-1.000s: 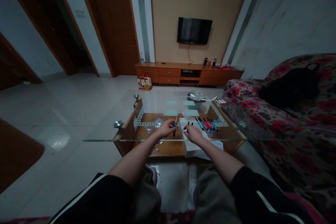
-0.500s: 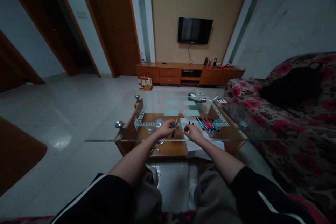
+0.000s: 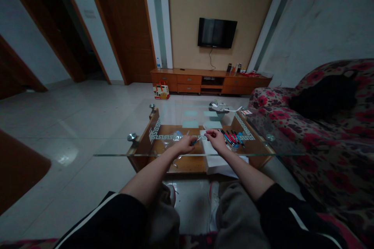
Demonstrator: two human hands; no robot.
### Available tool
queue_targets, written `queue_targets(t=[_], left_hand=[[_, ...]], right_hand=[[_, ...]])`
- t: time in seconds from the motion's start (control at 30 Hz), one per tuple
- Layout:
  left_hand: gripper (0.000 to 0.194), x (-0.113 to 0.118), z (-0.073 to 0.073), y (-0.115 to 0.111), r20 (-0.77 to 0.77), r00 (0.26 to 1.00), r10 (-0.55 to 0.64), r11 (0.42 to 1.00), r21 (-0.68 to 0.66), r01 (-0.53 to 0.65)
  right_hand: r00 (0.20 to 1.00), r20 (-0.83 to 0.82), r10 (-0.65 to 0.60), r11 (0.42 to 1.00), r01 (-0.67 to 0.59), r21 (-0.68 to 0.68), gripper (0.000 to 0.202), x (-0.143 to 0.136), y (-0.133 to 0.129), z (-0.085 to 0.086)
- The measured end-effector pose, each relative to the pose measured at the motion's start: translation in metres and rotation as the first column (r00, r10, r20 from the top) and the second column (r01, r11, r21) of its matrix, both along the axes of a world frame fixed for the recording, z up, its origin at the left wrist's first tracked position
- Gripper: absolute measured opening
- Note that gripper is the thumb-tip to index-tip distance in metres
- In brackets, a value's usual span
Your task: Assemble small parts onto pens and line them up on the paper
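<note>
Your left hand (image 3: 184, 144) is closed on a blue pen (image 3: 194, 141) over the glass desk (image 3: 122, 140), just left of the white paper (image 3: 209, 147). Your right hand (image 3: 216, 139) is curled above that paper; whether it grips anything I cannot tell, the fingertips being too small. Right of the paper lies a cluster of pens (image 3: 232, 138), too blurred to count.

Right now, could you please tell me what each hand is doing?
Left hand: closed on a blue pen.
Right hand: fingers curled over the white paper; whether it holds anything cannot be told.
</note>
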State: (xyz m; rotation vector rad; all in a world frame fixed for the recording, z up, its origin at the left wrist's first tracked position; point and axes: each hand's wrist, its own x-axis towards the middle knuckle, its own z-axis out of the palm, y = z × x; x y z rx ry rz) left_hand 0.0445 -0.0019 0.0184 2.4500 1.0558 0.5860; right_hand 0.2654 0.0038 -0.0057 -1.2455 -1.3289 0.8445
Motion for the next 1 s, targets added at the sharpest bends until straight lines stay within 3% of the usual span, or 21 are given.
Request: queue_targets(t=[0.23, 0.53, 0.7, 1.0], left_hand=[[0.004, 0.002, 0.006, -0.003, -0.017, 1.0, -0.006, 1.0, -0.004, 0.006], [0.016, 0.004, 0.004, -0.002, 0.035, 0.999, 0.004, 1.0, -0.021, -0.003], [0.038, 0.006, 0.0, -0.001, 0.062, 0.998, -0.002, 1.0, -0.008, 0.002], [0.072, 0.015, -0.01, 0.001, 0.112, 0.994, 0.015, 0.999, -0.033, -0.012]], right_hand=[[0.997, 0.075, 0.022, 0.998, -0.026, 0.052, 0.035, -0.002, 0.002, -0.004], [0.996, 0.035, 0.081, 0.996, -0.083, 0.041, 0.035, -0.005, -0.001, -0.005], [0.992, -0.016, 0.129, 0.992, -0.129, -0.012, 0.043, -0.013, -0.01, 0.004], [0.995, -0.057, 0.086, 0.996, -0.088, -0.027, 0.047, -0.018, -0.019, 0.013]])
